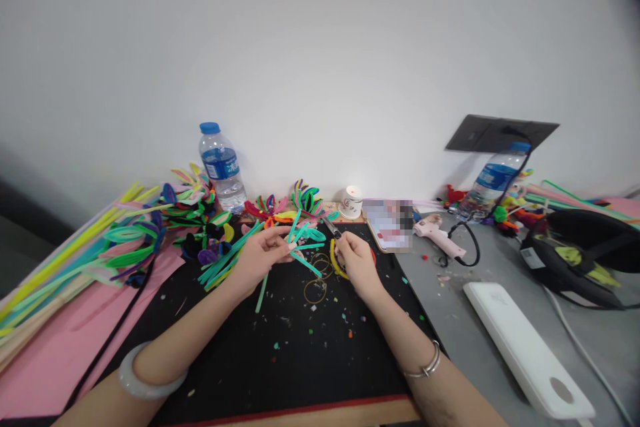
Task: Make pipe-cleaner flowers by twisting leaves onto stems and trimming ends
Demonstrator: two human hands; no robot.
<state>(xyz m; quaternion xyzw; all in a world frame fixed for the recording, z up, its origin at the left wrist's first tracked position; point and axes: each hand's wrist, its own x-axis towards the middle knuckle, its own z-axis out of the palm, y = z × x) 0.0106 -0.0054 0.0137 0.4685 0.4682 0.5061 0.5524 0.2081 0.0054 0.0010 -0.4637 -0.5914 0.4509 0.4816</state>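
Observation:
My left hand (265,253) pinches a bunch of teal pipe cleaners (310,235), some bent into loops and others sticking out straight. One loose teal end hangs below the fingers. My right hand (356,260) is closed around pliers (335,232), whose narrow metal jaws point up and left towards the loops. A yellow curved grip (336,263) shows at its left and a bit of red at its right; the palm hides the rest. The jaws lie close to the teal loops, but I cannot tell whether they touch.
A black mat (300,360) carries scraps and gold rings (316,291). Behind stand a water bottle (220,167), pipe-cleaner flowers (307,197) and a paper cup (351,202). Rightward lie a phone (387,223), a pink glue gun (440,240) and a white power bank (525,347).

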